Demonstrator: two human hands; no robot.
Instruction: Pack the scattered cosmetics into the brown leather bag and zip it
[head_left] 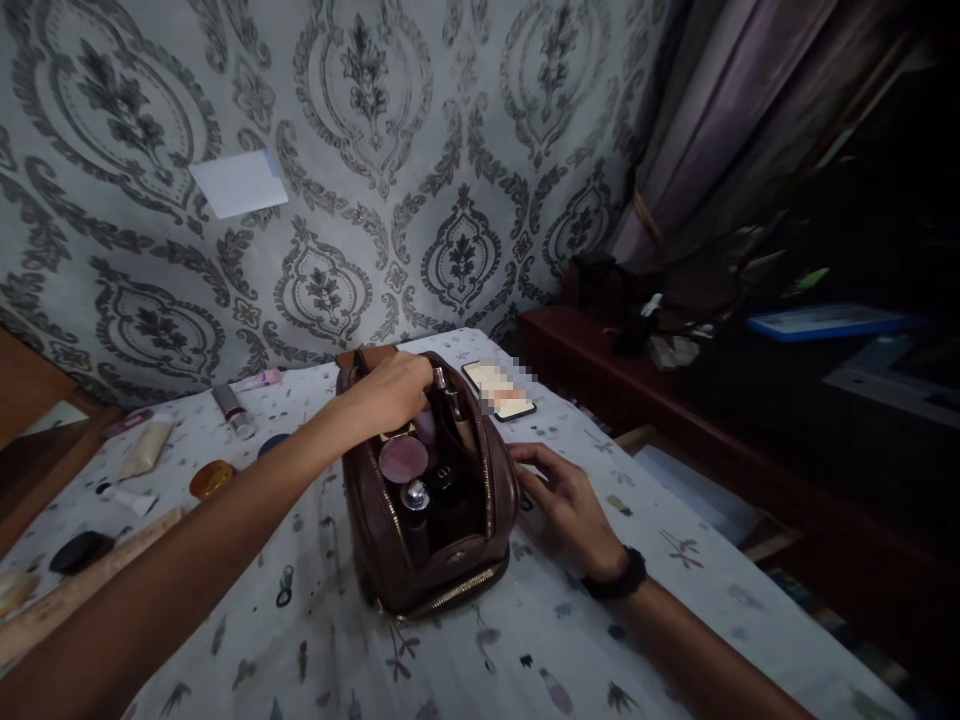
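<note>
Inside the brown bag [461, 556], a black case [444, 484] bears a small pale emblem that looks like the letters C and D set together (it is tiny, so the reading is not certain). On the phone [501, 391] just beyond the bag, the screen is partly pixelated, and whatever it displays cannot be read.

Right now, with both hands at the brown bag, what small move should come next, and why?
I'd probably spread the right hand flatter against the side of the brown bag. Only its fingers seem to meet the bag, while the left hand is at the far end of the open top, beside the pink round item, and might tug the bag askew.
</note>
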